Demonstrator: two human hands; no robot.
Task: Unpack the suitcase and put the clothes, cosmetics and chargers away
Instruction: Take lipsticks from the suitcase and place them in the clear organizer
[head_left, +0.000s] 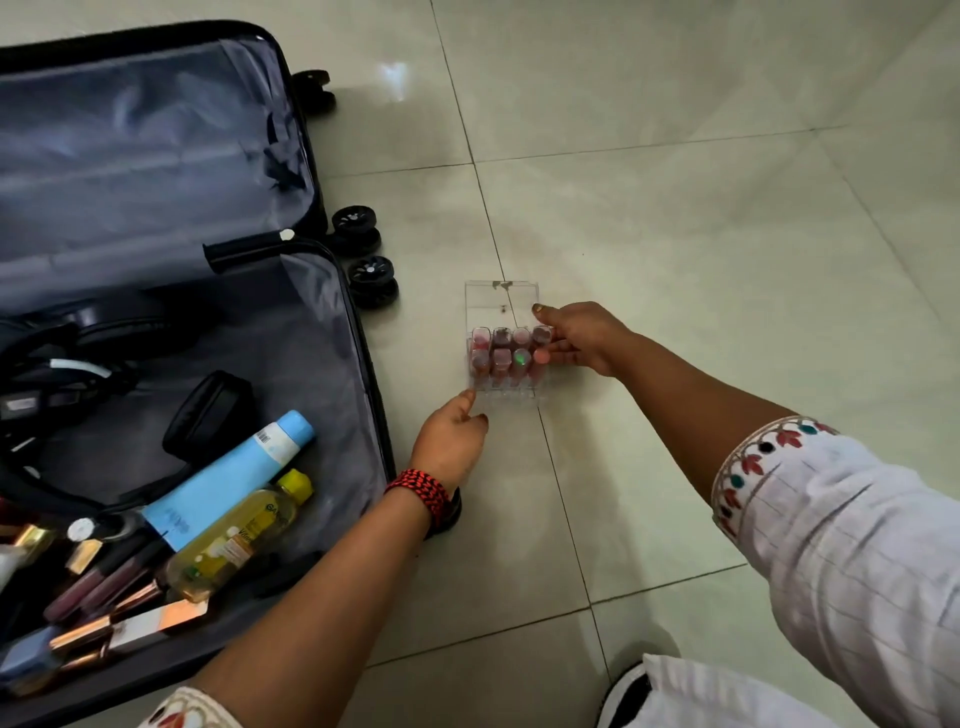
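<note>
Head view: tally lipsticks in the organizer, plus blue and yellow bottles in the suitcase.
Lipsticks in organizer: 8
Blue bottle in suitcase: 1
Yellow bottle: 1
Total: 10

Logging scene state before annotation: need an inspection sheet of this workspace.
Surface: pale tiled floor, glossy.
Job's things: open suitcase; clear organizer of lipsticks on floor; blue tube, yellow bottle, lip glosses in suitcase.
Clutter: black pouch in suitcase.
Hands: right hand grips organizer's side; left hand touches its near corner, grip unclear.
Cables: black cables, headphones in suitcase.
Surroundings: shoe at lower edge.
</note>
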